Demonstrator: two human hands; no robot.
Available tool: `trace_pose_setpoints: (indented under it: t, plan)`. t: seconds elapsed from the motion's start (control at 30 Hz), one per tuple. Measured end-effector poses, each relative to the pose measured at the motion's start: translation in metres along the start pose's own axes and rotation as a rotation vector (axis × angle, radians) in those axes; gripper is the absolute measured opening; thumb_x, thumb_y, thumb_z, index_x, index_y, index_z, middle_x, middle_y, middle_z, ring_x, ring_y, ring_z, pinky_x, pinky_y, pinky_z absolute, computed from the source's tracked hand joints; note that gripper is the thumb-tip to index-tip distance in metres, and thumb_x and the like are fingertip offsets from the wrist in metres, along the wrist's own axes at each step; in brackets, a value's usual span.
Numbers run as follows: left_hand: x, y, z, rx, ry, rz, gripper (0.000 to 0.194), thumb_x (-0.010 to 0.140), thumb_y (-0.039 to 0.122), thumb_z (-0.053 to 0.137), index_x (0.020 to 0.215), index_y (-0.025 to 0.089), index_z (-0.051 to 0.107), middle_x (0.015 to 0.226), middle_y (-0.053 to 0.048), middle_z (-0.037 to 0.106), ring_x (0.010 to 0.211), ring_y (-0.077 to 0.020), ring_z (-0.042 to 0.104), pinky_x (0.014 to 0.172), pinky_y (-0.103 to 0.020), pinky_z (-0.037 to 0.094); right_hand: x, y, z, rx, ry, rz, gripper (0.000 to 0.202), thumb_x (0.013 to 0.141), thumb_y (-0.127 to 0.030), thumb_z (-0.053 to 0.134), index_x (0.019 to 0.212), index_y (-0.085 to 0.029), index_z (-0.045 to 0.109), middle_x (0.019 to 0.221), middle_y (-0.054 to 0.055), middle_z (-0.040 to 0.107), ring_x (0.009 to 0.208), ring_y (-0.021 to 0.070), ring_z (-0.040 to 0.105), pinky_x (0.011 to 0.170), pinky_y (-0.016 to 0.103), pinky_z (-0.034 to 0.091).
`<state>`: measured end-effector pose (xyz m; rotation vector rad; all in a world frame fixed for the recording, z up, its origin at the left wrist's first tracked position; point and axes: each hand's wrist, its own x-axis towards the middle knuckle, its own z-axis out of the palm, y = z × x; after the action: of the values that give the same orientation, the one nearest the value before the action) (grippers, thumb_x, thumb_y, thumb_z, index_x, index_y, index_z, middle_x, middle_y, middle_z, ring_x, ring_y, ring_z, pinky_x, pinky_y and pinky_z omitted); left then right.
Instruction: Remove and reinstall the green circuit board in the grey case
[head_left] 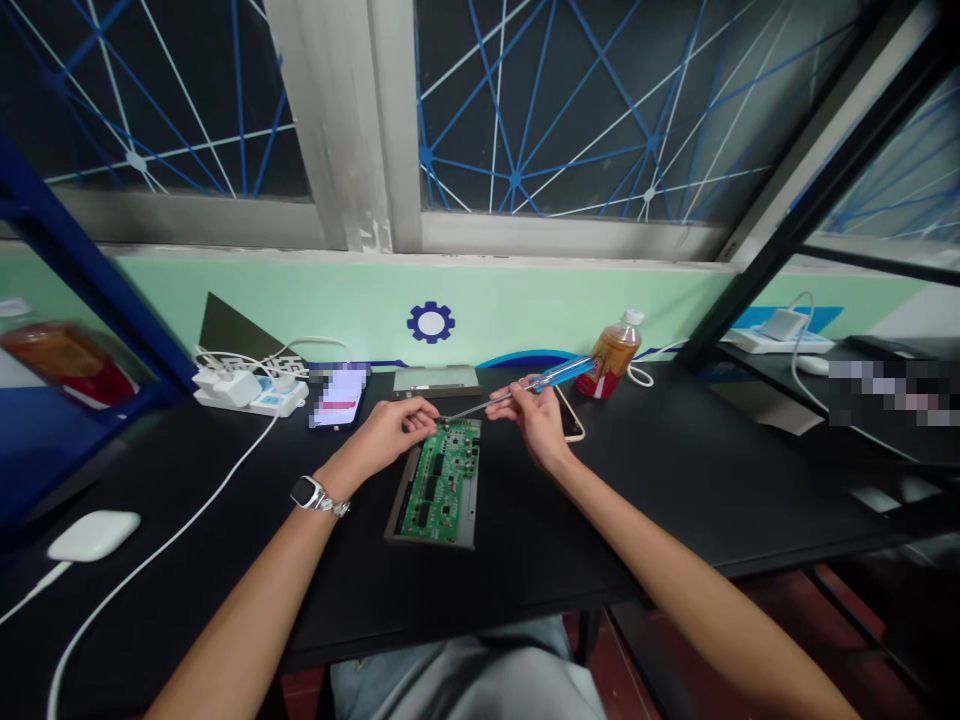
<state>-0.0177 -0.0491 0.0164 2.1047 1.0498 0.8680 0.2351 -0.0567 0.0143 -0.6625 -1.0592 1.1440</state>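
One green circuit board (452,478), on a metal backing plate (467,510), lay flat on my black desk (360,570), far end between my hands. One screwdriver (559,373), clear blue handle, was gripped in my right hand (531,412), its shaft slanting down to the board's far edge. My left hand (406,420), fingers curled, was at the far left corner; whether it pinched anything, I couldn't tell. Beyond: one metal panel (437,380). Left: one lit phone (339,393). Right: one drink bottle (609,357).
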Motion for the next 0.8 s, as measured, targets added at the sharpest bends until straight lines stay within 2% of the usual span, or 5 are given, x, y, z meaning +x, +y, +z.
trace_pose_setpoints:
  t: [0.33,0.8]
  plan:
    - [-0.001,0.003,0.000,0.047,0.009,-0.002,0.016,0.088,0.029,0.066,0.099,0.019,0.071,0.091,-0.005,0.076,0.080,-0.0163,0.070,0.076,-0.029,0.056,-0.002,0.002,0.001,-0.017,-0.041,-0.007,0.040,0.085,-0.041,0.073,0.094,-0.025,0.037,0.078,0.000,0.075,0.065,0.0180,0.074,0.061,0.031,0.062]
    - [0.000,-0.005,0.001,0.128,0.016,0.037,0.017,0.089,0.030,0.064,0.100,0.020,0.073,0.089,-0.005,0.076,0.080,-0.0173,0.071,0.075,-0.029,0.057,-0.007,-0.010,0.008,-0.017,-0.148,-0.004,0.040,0.084,-0.042,0.075,0.092,-0.025,0.040,0.082,-0.001,0.073,0.066,0.0158,0.072,0.067,0.032,0.061]
